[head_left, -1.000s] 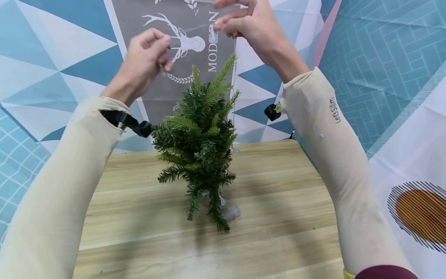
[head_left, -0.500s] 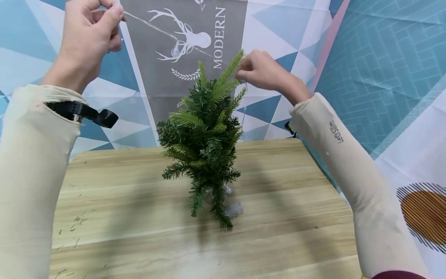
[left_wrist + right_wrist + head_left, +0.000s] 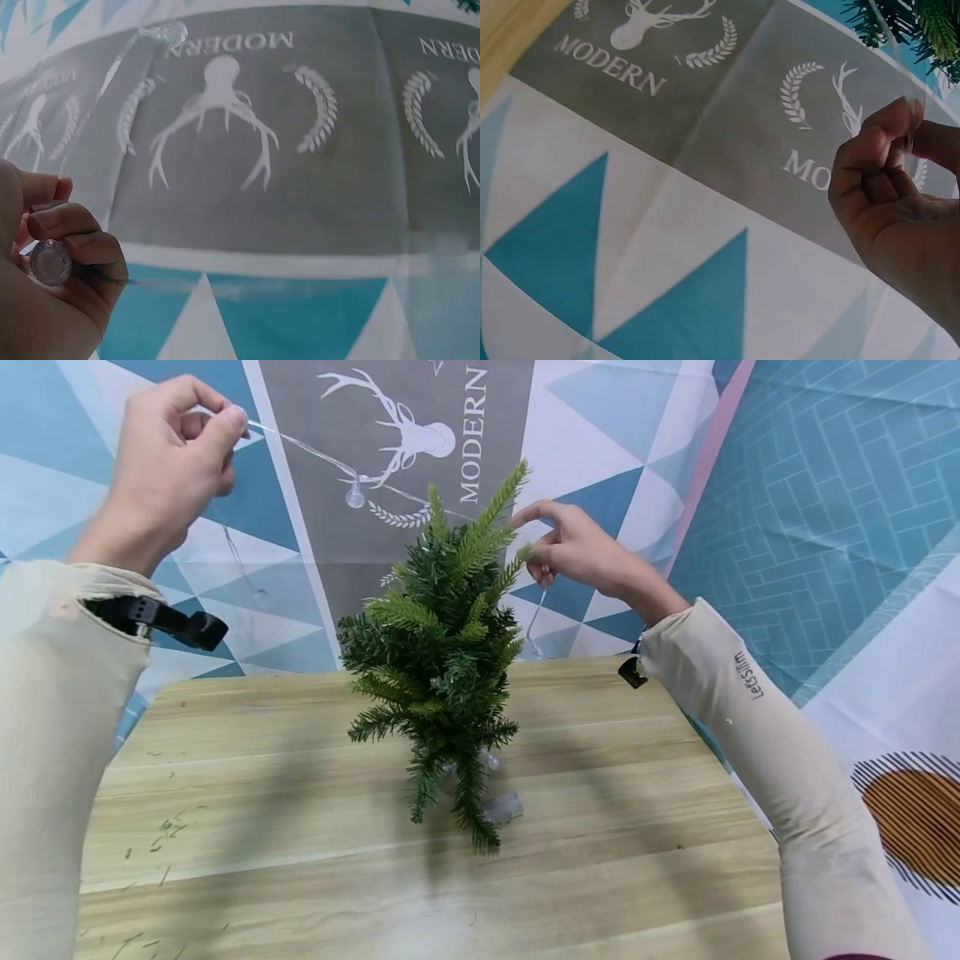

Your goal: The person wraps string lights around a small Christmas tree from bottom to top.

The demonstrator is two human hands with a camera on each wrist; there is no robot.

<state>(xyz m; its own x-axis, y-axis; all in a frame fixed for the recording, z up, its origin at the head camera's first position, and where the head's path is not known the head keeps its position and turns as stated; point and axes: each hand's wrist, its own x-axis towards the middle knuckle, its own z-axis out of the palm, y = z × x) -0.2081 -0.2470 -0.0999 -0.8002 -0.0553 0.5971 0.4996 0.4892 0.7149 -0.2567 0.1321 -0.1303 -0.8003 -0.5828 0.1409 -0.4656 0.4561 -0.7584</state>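
A small artificial Christmas tree (image 3: 442, 652) stands upright on the wooden table. Behind its top runs a clear string light (image 3: 355, 493), stretched between both hands. At the upper left, my left hand (image 3: 172, 468) pinches the wire between thumb and forefinger. One clear bulb (image 3: 51, 262) lies within its curled fingers in the left wrist view, and another bulb (image 3: 166, 33) hangs further along. My right hand (image 3: 573, 547), just right of the treetop, pinches the wire (image 3: 889, 34) too. A loose end dangles below it. Branches hide part of the string.
At the tree's foot sits a clear plastic piece (image 3: 502, 808), with several bulbs half hidden beside the trunk. Fallen needles (image 3: 171, 827) dot the left of the table (image 3: 615, 860). A patterned cloth (image 3: 600, 427) hangs close behind.
The left hand has moved left, drawing the string out across the back. My right hand has come down from above to beside the treetop. The tree stays in place.
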